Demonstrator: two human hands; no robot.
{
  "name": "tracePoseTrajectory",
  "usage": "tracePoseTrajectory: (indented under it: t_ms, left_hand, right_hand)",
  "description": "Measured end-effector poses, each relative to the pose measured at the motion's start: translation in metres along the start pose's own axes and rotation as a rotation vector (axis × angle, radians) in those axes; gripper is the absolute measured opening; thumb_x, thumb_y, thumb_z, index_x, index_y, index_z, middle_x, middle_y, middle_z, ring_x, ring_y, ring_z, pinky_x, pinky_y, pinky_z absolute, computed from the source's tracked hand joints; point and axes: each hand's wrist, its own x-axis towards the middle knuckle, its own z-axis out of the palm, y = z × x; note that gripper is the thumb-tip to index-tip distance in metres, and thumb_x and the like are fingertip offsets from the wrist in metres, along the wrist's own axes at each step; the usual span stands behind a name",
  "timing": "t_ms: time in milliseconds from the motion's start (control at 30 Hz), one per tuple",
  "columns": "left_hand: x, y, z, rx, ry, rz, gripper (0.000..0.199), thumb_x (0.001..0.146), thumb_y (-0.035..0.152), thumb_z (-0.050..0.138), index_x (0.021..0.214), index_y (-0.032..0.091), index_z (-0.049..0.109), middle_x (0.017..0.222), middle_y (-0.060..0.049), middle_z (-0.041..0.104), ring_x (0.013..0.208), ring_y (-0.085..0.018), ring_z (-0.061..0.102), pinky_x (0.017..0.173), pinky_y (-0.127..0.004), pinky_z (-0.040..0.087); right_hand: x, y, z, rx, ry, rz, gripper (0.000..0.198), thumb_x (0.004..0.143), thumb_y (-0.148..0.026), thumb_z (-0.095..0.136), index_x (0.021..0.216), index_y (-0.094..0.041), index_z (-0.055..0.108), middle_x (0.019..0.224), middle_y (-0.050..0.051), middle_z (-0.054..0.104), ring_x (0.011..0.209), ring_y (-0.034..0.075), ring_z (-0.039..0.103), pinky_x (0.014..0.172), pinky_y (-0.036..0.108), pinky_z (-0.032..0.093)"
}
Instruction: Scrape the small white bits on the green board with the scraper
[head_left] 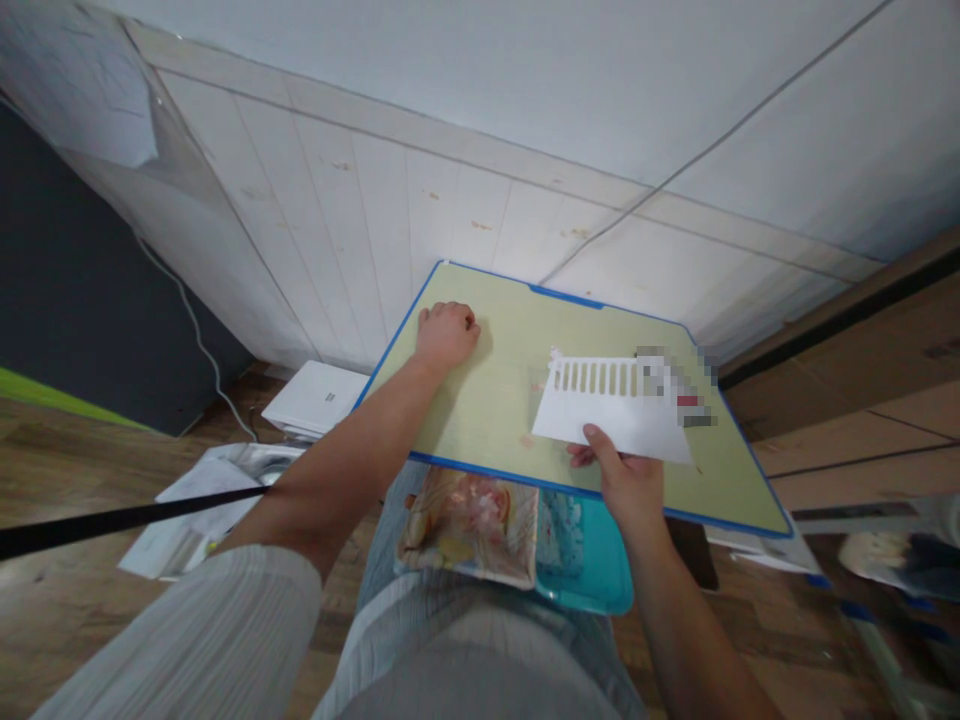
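Observation:
On the pale yellow, blue-edged tabletop [487,400] rests my left hand [448,332], its fingers curled into a loose fist near the far left corner. Whatever lies inside that fist, if anything, is hidden. My right hand [630,480] grips a white card [607,415] by its near edge, thumb on top and fingers underneath. A row of narrow upright slots is cut through the card's far part. Small pale scraps [555,355] lie at its far left corner. A blurred-out patch [679,390] covers what is beside the card on the right.
Below the near table edge are a patterned tray [480,570] with packaged contents and a turquoise plastic container [611,560] on the lap. White boxes [319,398] stand on the floor at left. A white panelled wall [375,190] backs the table; cardboard boxes [862,400] stand right.

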Motion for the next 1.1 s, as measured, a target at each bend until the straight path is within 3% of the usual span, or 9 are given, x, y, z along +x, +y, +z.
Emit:
tracePoseTrajectory:
  t_ms: [133, 367, 567, 733, 967, 1100]
  left_hand:
    - [-0.005, 0.003, 0.000, 0.021, 0.004, 0.019, 0.032, 0.106, 0.028, 0.057, 0.119, 0.024, 0.086, 0.145, -0.017, 0.084, 0.143, -0.039, 0.070, 0.133, -0.064, 0.045]
    - [-0.014, 0.015, -0.003, 0.176, -0.044, 0.109, 0.046, 0.110, 0.023, 0.046, 0.139, 0.016, 0.081, 0.153, -0.022, 0.080, 0.154, -0.039, 0.065, 0.146, -0.069, 0.027]
    - [-0.032, 0.017, -0.005, 0.235, -0.025, 0.088, 0.051, 0.112, 0.027, 0.040, 0.147, 0.015, 0.076, 0.160, -0.023, 0.075, 0.155, -0.039, 0.064, 0.144, -0.071, 0.030]
    - [-0.074, 0.006, -0.019, 0.241, -0.028, 0.060, 0.054, 0.115, 0.036, 0.040, 0.155, 0.017, 0.071, 0.170, -0.022, 0.068, 0.160, -0.040, 0.059, 0.141, -0.073, 0.035]
    - [-0.165, -0.015, -0.041, 0.254, -0.157, 0.022, 0.063, 0.120, 0.052, 0.039, 0.174, 0.025, 0.059, 0.190, -0.015, 0.051, 0.174, -0.037, 0.044, 0.143, -0.073, 0.035]
    - [-0.178, -0.027, -0.037, 0.272, -0.182, 0.004, 0.061, 0.120, 0.054, 0.044, 0.174, 0.029, 0.059, 0.190, -0.013, 0.051, 0.175, -0.036, 0.044, 0.142, -0.071, 0.037]
  right_hand:
    - [-0.001, -0.003, 0.002, -0.016, -0.018, -0.004, 0.049, 0.090, -0.067, 0.091, 0.079, -0.020, 0.081, 0.071, 0.011, 0.083, 0.054, 0.025, 0.076, 0.060, 0.038, 0.069]
    - [-0.013, -0.001, 0.002, 0.008, -0.138, 0.012, 0.058, 0.084, -0.080, 0.091, 0.074, -0.024, 0.079, 0.066, 0.010, 0.080, 0.053, 0.025, 0.074, 0.056, 0.039, 0.068]
    - [-0.008, 0.006, 0.005, 0.087, -0.072, -0.031, 0.059, 0.081, -0.082, 0.092, 0.074, -0.026, 0.076, 0.065, 0.009, 0.079, 0.052, 0.026, 0.072, 0.054, 0.041, 0.066]
    - [-0.004, 0.017, 0.004, 0.120, -0.051, -0.066, 0.052, 0.081, -0.074, 0.092, 0.078, -0.025, 0.075, 0.066, 0.008, 0.080, 0.051, 0.025, 0.071, 0.053, 0.038, 0.064]
    - [-0.016, 0.016, 0.000, 0.128, -0.075, -0.012, 0.043, 0.076, -0.064, 0.091, 0.076, -0.026, 0.073, 0.063, 0.009, 0.077, 0.051, 0.025, 0.069, 0.057, 0.040, 0.064]
    - [-0.025, 0.016, 0.000, 0.144, -0.069, -0.037, 0.048, 0.071, -0.072, 0.089, 0.069, -0.029, 0.068, 0.056, 0.010, 0.073, 0.047, 0.026, 0.065, 0.051, 0.041, 0.059]
